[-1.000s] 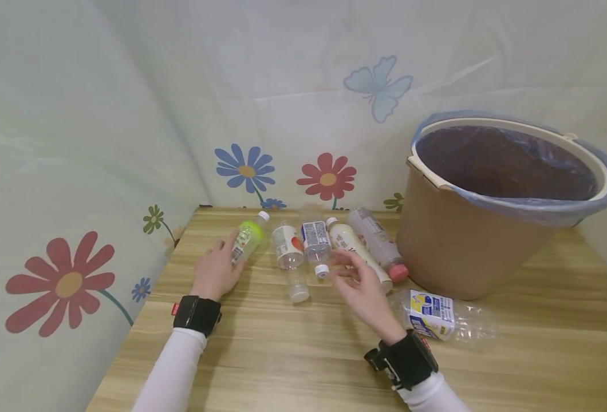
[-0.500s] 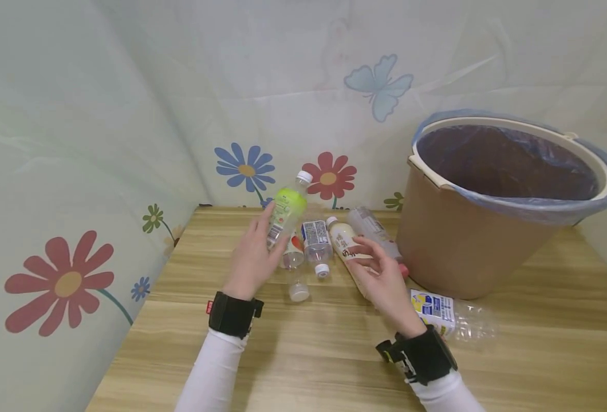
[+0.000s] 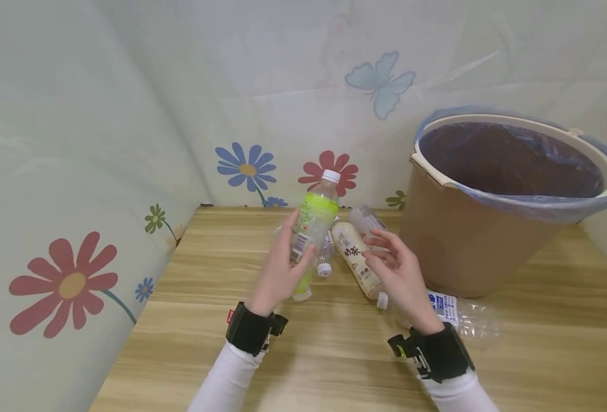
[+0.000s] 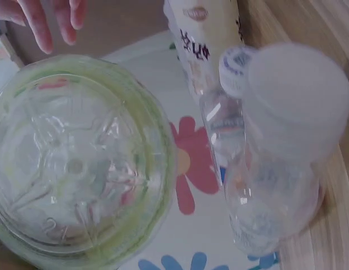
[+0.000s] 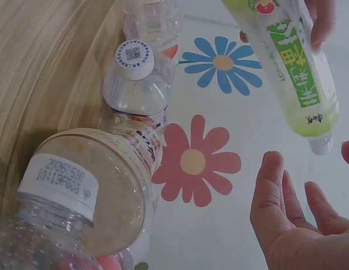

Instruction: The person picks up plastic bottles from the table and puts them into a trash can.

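We see the left hand (image 3: 278, 274) gripping the green-labelled bottle (image 3: 318, 213), its lower part partly hidden in the grip; the body is clear, tilted, white-capped. The right hand (image 3: 400, 276), loosely bent, holds nothing. Beneath the left hand, another bottle (image 4: 281, 180) is largely obscured from above.

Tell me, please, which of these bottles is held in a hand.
The bottle with the bright green label: the left hand grips it, raised, while the other bottles lie on the table.
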The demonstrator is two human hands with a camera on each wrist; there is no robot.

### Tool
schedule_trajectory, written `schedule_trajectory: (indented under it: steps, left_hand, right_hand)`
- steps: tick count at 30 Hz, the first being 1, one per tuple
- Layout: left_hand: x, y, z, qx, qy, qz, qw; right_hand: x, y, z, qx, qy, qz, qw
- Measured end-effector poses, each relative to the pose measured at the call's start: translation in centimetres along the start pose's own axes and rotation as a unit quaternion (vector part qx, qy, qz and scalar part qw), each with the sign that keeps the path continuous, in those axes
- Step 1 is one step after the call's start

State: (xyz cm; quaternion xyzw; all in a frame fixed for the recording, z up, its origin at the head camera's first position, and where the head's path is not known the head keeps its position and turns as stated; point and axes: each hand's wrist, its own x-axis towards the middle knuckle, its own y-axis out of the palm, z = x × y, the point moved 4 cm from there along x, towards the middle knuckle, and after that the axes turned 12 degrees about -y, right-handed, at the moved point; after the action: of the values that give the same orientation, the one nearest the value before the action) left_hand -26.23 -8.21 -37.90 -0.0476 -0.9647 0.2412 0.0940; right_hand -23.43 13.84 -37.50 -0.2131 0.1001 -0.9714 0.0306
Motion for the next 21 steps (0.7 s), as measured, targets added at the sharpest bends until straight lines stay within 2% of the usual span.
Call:
schedule_trajectory:
  steps: [3,12,16,21]
  left_hand:
    - [-0.2,0.7,-0.3,-0.023,0.003,0.024,0.9994]
    - [-0.7,2.1,-0.8,-0.053,-0.008,0.058,0.9969]
    - [-0.8,2.7,-0.9,-0.046,-0.013,0.067,0.9966]
    - [-1.1,3.5,-1.1,-0.024,-0.011,0.074,0.9969]
  right_hand:
    - [0.0,0.0,0.2,0.0,-0.002,-0.003,1.0]
    - [-0.1,0.3,0.8,0.014,-0.01,0.014,1.0]
    - [-0.2,0.4,1.1,0.005,-0.012,0.03,0.999]
    - [-0.4,0.8,1.3,0.019,-0.009,0.048,0.999]
